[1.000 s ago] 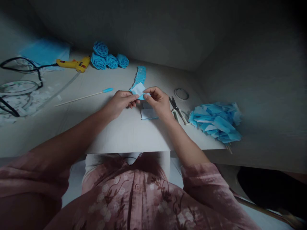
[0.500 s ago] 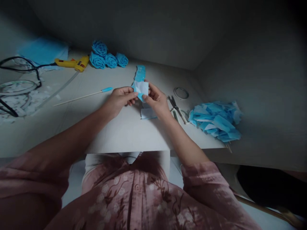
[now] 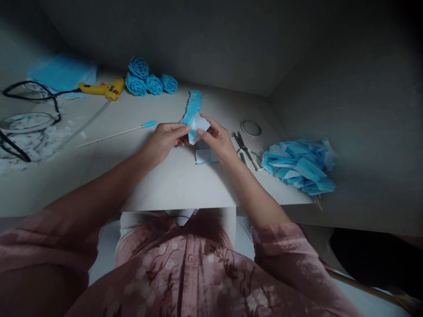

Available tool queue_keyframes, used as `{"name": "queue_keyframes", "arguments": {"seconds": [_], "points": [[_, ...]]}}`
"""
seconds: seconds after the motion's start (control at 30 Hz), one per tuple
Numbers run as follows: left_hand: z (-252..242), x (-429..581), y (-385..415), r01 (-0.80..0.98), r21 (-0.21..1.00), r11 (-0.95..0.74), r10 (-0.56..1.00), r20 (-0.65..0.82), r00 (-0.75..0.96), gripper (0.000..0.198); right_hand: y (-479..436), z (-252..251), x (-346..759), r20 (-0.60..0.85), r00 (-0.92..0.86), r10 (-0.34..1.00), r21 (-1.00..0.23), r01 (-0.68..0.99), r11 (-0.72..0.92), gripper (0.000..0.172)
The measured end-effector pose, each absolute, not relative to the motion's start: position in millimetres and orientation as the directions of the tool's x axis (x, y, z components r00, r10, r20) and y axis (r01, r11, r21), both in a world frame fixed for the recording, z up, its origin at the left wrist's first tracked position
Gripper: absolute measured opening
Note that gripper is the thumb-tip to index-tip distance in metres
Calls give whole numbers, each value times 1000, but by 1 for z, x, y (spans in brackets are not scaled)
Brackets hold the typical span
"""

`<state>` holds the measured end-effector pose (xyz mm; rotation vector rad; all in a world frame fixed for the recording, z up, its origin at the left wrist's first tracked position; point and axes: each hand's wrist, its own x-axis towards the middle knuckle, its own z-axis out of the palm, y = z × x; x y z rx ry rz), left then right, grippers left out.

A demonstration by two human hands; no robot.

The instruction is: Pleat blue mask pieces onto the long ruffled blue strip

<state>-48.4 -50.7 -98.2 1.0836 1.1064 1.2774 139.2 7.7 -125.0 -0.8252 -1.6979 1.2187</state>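
Between my hands is a strip of blue fabric (image 3: 193, 105) with a wavy edge; its far end points away from me across the table. A white-faced flap (image 3: 201, 123) is turned over at its near end. My left hand (image 3: 169, 137) pinches the left side of the strip between thumb and fingers. On the other side my right hand (image 3: 217, 138) grips the flap, thumb on top and fingers behind. Under my right hand a pale folded piece (image 3: 205, 156) lies on the table, partly hidden. A stick with a blue tip (image 3: 149, 124) rests left of my left hand.
Several blue fabric roses (image 3: 145, 79) sit at the back. A yellow glue gun (image 3: 114, 89) with a black cord lies left, near a blue sheet stack (image 3: 62, 72) and white scraps. Scissors (image 3: 243, 144), a tape ring (image 3: 251, 127) and a blue petal heap (image 3: 299, 167) are right.
The white flap has turned from a square lying flat to a slanted, folded shape between my fingers. Both hands stay in nearly the same place. The whole view has shifted slightly.
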Motion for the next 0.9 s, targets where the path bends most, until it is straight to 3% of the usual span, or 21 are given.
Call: {"name": "queue_keyframes", "arguments": {"seconds": [0.27,0.53,0.77,0.9], "points": [[-98,-45,-54,85,996,-36,999,35,18,29,5,-118,140,314,-421,851,-936,15,352,42],[-100,-45,-52,25,999,-40,999,40,30,35,0,-113,138,393,-365,844,-880,118,461,44],[-99,-44,-52,-49,999,18,1000,-19,-22,28,-3,-110,143,535,-390,750,-754,181,632,18],[-98,-43,-51,-101,994,28,998,-34,-53,26,-1,-111,147,581,-444,682,-671,213,710,17]]}}
